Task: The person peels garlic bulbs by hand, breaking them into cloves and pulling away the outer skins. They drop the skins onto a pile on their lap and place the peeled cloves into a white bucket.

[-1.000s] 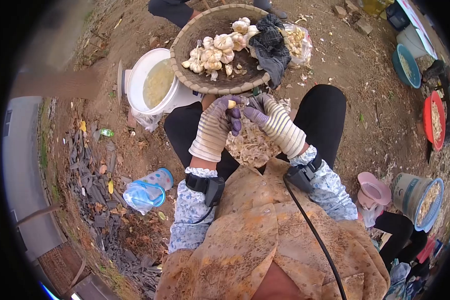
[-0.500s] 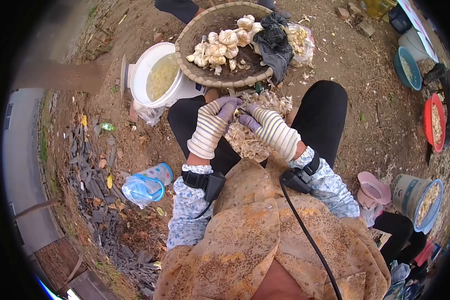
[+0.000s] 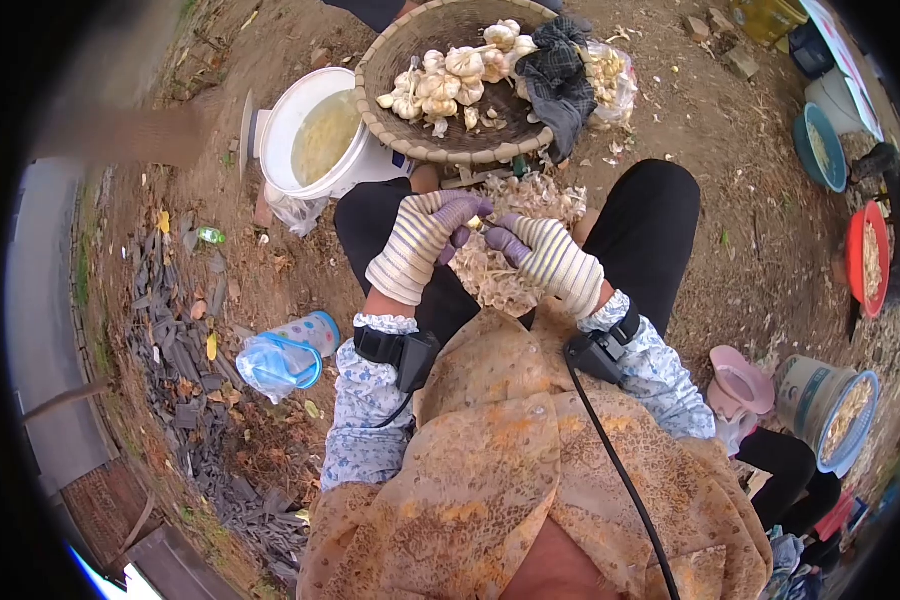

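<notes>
A small pale-yellow garlic clove (image 3: 475, 223) shows between my two gloved hands, above the pile of garlic skins (image 3: 505, 278) between my knees. My left hand (image 3: 422, 245), in a striped glove with purple fingertips, is closed in a pinch on the clove. From the other side my right hand (image 3: 555, 262), gloved the same way, has its thumb and fingers pressed together at the clove. Whether a small tool is also in my fingers is hidden. Beyond my hands, whole garlic bulbs (image 3: 440, 88) lie in a wide woven basket (image 3: 382, 125) with a dark cloth (image 3: 558, 80).
A white bucket (image 3: 273, 165) of cloudy liquid with pale pieces stands left of the basket. A clear bag of cloves (image 3: 610, 85) lies to its right. A bag-topped container (image 3: 310, 335) is at left. Teal (image 3: 808, 170) and red (image 3: 854, 255) basins stand at right, near another person's leg (image 3: 785, 465).
My hands have tilted slightly apart at the wrists, and the pale clove shows more clearly between the fingertips. The view has shifted a little; the basket appears higher in it.
</notes>
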A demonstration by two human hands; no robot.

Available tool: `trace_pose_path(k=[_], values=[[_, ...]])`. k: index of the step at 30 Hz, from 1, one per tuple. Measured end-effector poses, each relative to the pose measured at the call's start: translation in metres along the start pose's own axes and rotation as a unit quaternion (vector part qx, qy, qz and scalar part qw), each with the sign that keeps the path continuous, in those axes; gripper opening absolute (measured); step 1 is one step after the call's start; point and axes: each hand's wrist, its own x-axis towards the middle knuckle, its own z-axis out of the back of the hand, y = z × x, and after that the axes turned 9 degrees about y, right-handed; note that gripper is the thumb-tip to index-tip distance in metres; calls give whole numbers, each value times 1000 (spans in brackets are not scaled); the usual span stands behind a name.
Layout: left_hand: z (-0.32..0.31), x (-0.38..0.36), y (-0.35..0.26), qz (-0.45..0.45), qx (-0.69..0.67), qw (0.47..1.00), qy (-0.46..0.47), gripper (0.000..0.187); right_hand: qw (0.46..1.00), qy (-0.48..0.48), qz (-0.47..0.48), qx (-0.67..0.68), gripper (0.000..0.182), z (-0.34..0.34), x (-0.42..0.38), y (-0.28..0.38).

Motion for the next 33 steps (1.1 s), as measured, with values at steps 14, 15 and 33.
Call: trace_pose_path(k=[14, 15, 33], values=[[-8, 5, 25, -27, -152, 987, 40, 39, 966, 7, -54, 253, 28, -3, 1, -11], [-11, 3, 25, -36, -110, 993, 34, 40, 970, 10, -54, 237, 28, -3, 1, -9], [5, 8, 31, -100, 116, 986, -62, 23, 983, 60, -57, 166, 35, 11, 1, -8]])
